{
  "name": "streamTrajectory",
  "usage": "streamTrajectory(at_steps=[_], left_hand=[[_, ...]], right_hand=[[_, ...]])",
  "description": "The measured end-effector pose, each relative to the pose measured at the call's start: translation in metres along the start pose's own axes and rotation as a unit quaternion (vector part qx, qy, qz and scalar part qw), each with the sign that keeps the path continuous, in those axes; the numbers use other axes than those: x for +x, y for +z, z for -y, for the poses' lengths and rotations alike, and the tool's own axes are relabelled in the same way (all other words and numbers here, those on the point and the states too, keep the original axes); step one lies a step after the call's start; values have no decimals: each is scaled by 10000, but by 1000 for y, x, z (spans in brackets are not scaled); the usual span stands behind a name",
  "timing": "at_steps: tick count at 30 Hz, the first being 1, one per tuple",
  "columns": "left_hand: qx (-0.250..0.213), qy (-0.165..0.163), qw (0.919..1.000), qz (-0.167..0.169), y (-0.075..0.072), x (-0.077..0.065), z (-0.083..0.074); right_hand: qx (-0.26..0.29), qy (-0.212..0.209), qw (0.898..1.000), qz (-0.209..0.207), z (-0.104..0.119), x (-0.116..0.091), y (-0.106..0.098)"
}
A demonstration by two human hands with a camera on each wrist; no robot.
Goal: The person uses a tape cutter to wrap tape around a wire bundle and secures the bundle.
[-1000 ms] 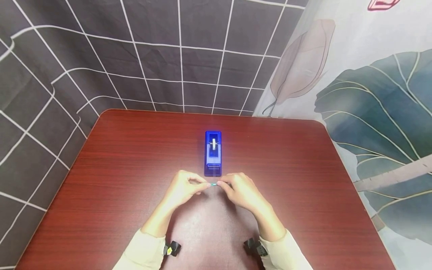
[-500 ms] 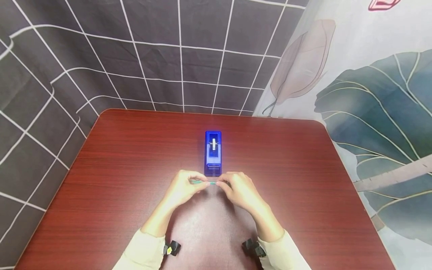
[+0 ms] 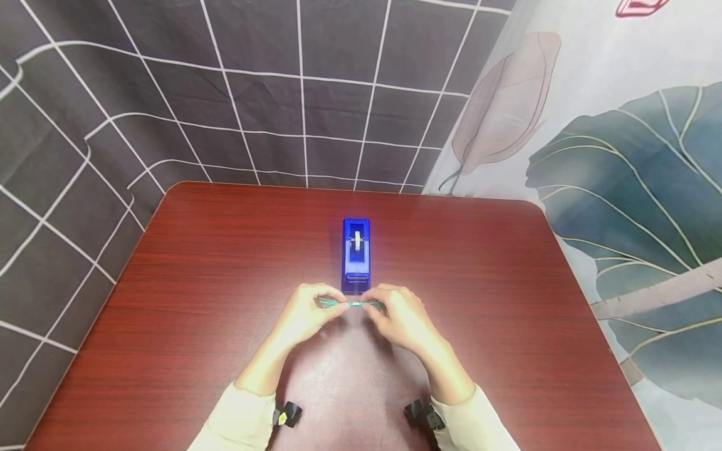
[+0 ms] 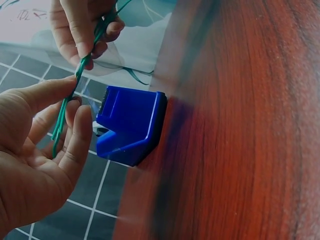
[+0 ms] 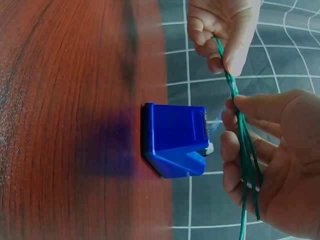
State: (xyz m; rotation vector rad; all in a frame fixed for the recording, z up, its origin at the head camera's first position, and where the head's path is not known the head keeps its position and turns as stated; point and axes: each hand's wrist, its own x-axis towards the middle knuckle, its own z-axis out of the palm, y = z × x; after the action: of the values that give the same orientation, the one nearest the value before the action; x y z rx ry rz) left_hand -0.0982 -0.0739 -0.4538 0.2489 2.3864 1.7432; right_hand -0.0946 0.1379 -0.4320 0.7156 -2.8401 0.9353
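Observation:
A thin bundle of green strands point(image 5: 245, 150), perhaps twist ties or wire, stretches between the two hands just in front of a blue tape dispenser point(image 3: 356, 269). My left hand point(image 3: 304, 316) pinches one end of it between thumb and fingers. From the other side my right hand point(image 3: 402, 316) pinches it close by, the fingertips of both hands a small gap apart. Loose strand ends fan out across the right palm in the right wrist view. A pale, shiny band point(image 5: 233, 89), possibly clear tape, shows on the bundle between the hands.
The dispenser stands on a reddish-brown wooden table point(image 3: 225, 250), its toothed cutting edge point(image 4: 104, 101) toward the hands. A dark grid-patterned curtain point(image 3: 338, 113) hangs behind the table, and a leaf-print curtain point(image 3: 632, 188) hangs at the right.
Both hands have stayed nearly in place, close together. The green bundle has risen slightly and turned, and more of its strands now show inside both hands.

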Motion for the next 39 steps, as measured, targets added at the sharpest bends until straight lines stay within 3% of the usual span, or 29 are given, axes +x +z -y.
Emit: streamTrajectory(at_steps=[8, 14, 17, 26, 39], left_hand=[[245, 341, 9990, -145, 0, 2, 0], [302, 542, 9978, -213, 1, 2, 1], [214, 425, 9986, -213, 1, 2, 1], [-427, -421, 9979, -229, 3, 4, -1], [-703, -494, 9961, -202, 3, 4, -1]], right_hand=[[14, 266, 9996, 6, 0, 2, 1], [-5, 563, 9981, 269, 1, 5, 2], [-75, 593, 9977, 321, 0, 5, 3], [-273, 491, 9984, -30, 2, 4, 4], [-349, 401, 9981, -315, 2, 2, 5]])
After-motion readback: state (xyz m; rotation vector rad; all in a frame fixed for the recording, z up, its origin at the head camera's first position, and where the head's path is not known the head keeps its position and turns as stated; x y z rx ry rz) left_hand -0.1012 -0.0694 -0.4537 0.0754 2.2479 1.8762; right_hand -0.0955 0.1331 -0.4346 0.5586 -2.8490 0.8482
